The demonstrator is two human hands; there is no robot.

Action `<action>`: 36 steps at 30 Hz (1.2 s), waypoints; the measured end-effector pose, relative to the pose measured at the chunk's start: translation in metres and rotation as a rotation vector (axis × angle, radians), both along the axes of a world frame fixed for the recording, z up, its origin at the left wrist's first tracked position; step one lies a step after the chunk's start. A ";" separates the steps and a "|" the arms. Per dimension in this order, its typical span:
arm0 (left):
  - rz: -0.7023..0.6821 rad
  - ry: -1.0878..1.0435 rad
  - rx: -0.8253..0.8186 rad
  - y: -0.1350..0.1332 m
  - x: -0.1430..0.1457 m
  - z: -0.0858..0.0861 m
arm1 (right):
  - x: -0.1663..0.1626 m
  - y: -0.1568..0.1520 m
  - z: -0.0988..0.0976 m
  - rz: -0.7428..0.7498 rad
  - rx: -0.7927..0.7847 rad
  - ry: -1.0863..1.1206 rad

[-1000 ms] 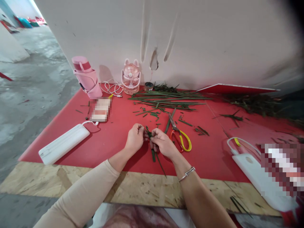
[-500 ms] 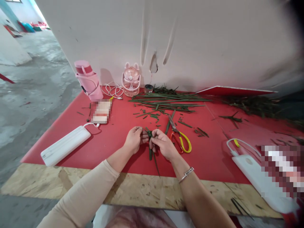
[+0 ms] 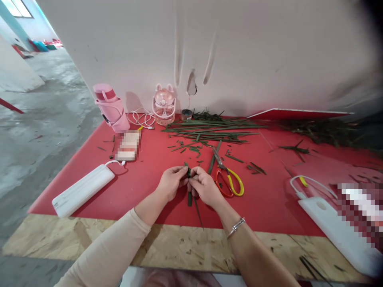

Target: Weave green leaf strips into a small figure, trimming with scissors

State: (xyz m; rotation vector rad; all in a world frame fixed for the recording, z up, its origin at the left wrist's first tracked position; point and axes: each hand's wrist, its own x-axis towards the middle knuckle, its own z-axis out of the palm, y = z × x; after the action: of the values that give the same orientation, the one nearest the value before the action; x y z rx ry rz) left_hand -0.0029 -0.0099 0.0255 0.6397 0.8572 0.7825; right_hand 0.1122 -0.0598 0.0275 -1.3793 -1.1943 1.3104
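Both of my hands meet above the middle of the red sheet, pinching a small piece of woven green leaf strips (image 3: pixel 189 198). My left hand (image 3: pixel 172 183) grips its upper left side with thumb and fingers. From the right, my right hand (image 3: pixel 203 184) holds it with thumb and bent fingers. Loose strip ends hang down below the hands, while the fingers cover most of the woven part. Just right of my right hand lie scissors (image 3: pixel 225 171) with one red and one yellow handle, their blades pointing away from me.
Long green leaf strips (image 3: pixel 209 129) lie at the back beside a small tin (image 3: pixel 186 114). A pink bottle (image 3: pixel 111 109) and a clear pink jug (image 3: pixel 164 105) stand back left. White power banks (image 3: pixel 83 190) (image 3: pixel 335 231) lie at both sides. Leaf scraps (image 3: pixel 191 148) are scattered mid-table.
My left thumb has moved in over the woven leaf piece, and the hands are closer together. The whole view has shifted slightly, so the table appears lower.
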 end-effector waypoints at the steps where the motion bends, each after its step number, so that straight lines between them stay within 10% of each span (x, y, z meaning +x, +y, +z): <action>1: 0.031 0.014 -0.004 0.000 0.001 0.000 | -0.001 0.000 0.000 -0.023 0.000 -0.013; 9: 0.132 0.179 0.148 -0.003 0.007 -0.009 | -0.006 -0.002 -0.006 -0.240 0.122 -0.320; 36: 0.139 0.166 0.085 0.002 0.005 -0.005 | -0.005 -0.007 0.007 -0.146 0.256 -0.601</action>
State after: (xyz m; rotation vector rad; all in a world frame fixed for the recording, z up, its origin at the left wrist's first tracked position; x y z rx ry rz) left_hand 0.0018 -0.0078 0.0204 0.7342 1.0325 0.9036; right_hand 0.1071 -0.0672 0.0341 -1.6840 -1.5528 0.6199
